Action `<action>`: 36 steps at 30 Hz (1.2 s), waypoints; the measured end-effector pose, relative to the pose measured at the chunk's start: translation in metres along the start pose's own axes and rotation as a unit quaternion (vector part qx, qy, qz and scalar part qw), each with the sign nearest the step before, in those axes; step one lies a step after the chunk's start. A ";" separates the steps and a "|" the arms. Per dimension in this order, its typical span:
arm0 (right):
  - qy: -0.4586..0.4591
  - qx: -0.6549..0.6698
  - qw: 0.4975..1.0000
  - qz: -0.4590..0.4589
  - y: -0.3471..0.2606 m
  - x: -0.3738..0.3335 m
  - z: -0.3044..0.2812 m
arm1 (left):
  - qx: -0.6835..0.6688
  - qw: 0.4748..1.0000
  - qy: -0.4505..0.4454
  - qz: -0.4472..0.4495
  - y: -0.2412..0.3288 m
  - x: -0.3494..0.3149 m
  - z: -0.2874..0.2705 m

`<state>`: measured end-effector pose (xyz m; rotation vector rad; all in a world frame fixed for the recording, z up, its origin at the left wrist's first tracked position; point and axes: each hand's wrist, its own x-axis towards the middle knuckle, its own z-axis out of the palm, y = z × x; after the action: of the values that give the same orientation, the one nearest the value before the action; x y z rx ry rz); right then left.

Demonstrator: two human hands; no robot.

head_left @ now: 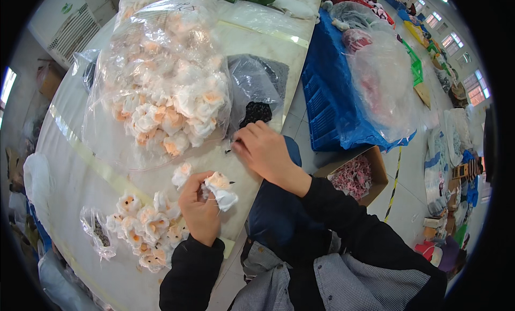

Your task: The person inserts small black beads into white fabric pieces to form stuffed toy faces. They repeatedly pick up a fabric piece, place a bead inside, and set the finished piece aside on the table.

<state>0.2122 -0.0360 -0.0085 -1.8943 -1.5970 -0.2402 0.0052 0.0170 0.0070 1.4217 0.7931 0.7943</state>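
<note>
My left hand point(199, 208) is closed around a small white and peach plush piece point(221, 192), from which a dark pointed bit sticks out. My right hand point(264, 153) is bent with its fingertips together at the mouth of a clear plastic bag point(252, 86) of small black pieces point(256, 113). A tiny dark bit point(228, 150) shows by those fingertips; whether they grip it is hard to see. Left of my left hand lies a pile of similar plush pieces point(147, 225), several with dark eye-like dots. One more plush piece point(182, 174) lies just beyond that hand.
A large clear bag of white and peach plush pieces point(171, 96) covers much of the pale table point(70, 177). A small bag of dark bits point(99, 233) lies at the left. Right of the table stand a blue crate point(322, 96) and a cardboard box point(378, 174) of pink scraps.
</note>
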 end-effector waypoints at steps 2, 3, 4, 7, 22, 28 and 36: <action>0.019 0.024 1.000 0.007 0.002 -0.001 -0.004 | 0.028 0.999 -0.021 0.039 -0.005 0.001 0.000; 0.021 0.032 0.999 0.010 0.003 -0.001 -0.004 | 0.043 0.997 -0.033 0.059 -0.005 0.002 0.000; 0.023 0.039 0.999 0.013 0.003 -0.002 -0.003 | 0.036 0.997 -0.036 0.053 -0.001 0.002 0.001; 0.033 0.070 0.997 0.029 0.006 0.000 -0.003 | 0.029 0.999 -0.026 0.024 -0.007 -0.002 0.003; -0.025 0.066 0.997 0.015 0.008 0.006 -0.006 | 0.037 0.999 -0.008 -0.005 0.001 -0.005 0.010; -0.011 0.063 0.998 0.000 0.007 0.000 -0.010 | 0.092 0.993 -0.005 0.073 0.000 -0.001 0.012; -0.138 0.027 0.990 -0.011 0.013 0.018 -0.022 | 0.035 0.998 0.007 0.058 -0.013 -0.003 0.012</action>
<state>0.2340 -0.0342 0.0134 -1.9328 -1.7854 0.0601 0.0135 0.0079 -0.0065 1.5382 0.7604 0.8736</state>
